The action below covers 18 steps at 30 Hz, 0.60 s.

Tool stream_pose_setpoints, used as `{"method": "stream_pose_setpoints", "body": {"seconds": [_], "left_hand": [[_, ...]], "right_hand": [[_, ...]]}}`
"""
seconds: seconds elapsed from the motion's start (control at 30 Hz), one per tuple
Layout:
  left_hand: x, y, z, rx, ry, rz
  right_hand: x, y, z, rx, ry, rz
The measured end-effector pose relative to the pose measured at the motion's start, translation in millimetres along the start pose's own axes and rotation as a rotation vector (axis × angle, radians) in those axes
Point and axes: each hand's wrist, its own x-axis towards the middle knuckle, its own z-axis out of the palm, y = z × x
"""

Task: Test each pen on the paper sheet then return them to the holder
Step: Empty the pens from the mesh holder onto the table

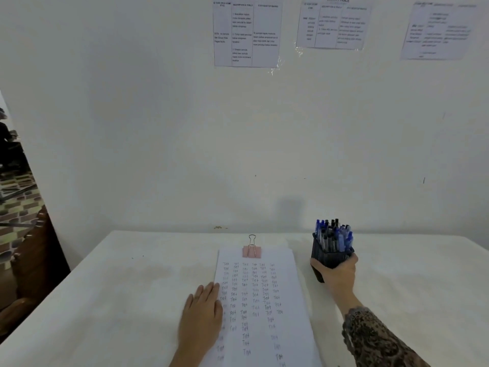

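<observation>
Right fingers (352,258) are curling round the dark pen holder (326,256), thumb on its near-left side, so the right hand (336,272) is gripping it from the front. Can't tell if the holder's base is touching the worktop (132,287) or is just off it. The holder is sitting right of the paper, near the back edge, and is packed with pens (333,235), blue and black, tips down and caps up. A patterned sleeve (375,337) is covering the right forearm.

Left fingers (209,290) are lying straight and together, holding nothing. The left hand (202,315) is pressing flat, palm down, on the left edge of the paper sheet (260,300).

The sheet is lying lengthwise at the middle of the worktop, with columns of small handwritten "Test" marks running down it. A pink binder clip (252,250) is clamping its far edge, wire loop up. The worktop is carrying a white cover. Three printed notices (246,35) are hanging on the white wall behind; their text is too blurred to read. Dark wooden furniture (31,260) is standing at the far left.
</observation>
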Motion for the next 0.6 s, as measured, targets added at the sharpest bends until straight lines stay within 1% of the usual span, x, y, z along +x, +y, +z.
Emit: {"method": "stream_pose_setpoints", "body": {"seconds": [0.13,0.23,0.37,0.47,0.6], "left_hand": [[1,-1,2,0.021,0.018,0.0],[2,-1,2,0.01,0.027,-0.006],[1,0,2,-0.006,0.022,-0.019],[1,1,1,0.001,0.019,-0.025],[2,2,-1,-0.004,0.006,-0.04]], "right_hand": [[17,-8,-17,-0.11,-0.103,-0.124],[32,-18,-32,-0.338,-0.21,-0.224],[47,-32,-47,-0.677,-0.389,-0.286],[55,-33,-53,-0.898,-0.482,-0.316],[59,-38,-55,-1.039,-0.578,-0.319]]}}
